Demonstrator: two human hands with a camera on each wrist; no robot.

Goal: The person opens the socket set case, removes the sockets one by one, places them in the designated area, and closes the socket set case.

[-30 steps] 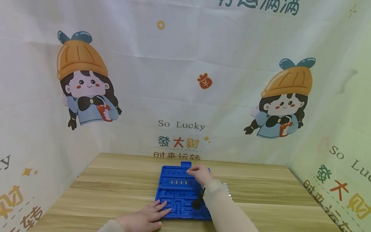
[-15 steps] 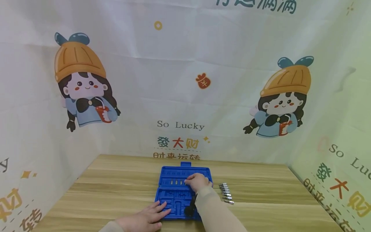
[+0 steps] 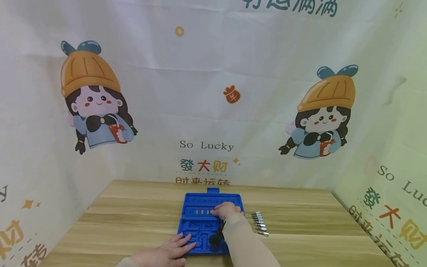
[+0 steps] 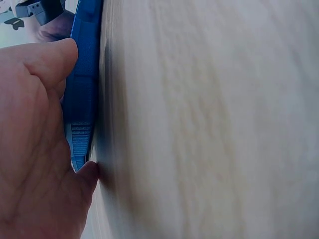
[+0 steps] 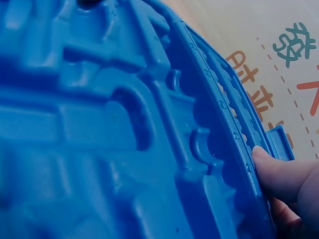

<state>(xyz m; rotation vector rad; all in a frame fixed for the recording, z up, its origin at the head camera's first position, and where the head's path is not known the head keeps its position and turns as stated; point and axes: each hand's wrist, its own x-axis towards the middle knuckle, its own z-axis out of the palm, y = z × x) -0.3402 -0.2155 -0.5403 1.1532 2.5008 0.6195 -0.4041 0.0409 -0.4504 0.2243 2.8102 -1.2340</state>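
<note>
Two hands: both on the blue tool case (image 3: 209, 218), at table (image 3: 300, 237) centre.
Left hand (image 3: 165, 252): fingers flat, pressing the 7 o'clock corner.
Right hand (image 3: 227, 210): fingertips in the bit row; grip unclear.
Bits (image 3: 259, 223): loose at 3 o'clock.
Handling: stiff, light plastic, likely slides; hold the edges.
Change: right hand drew nearer.
</note>
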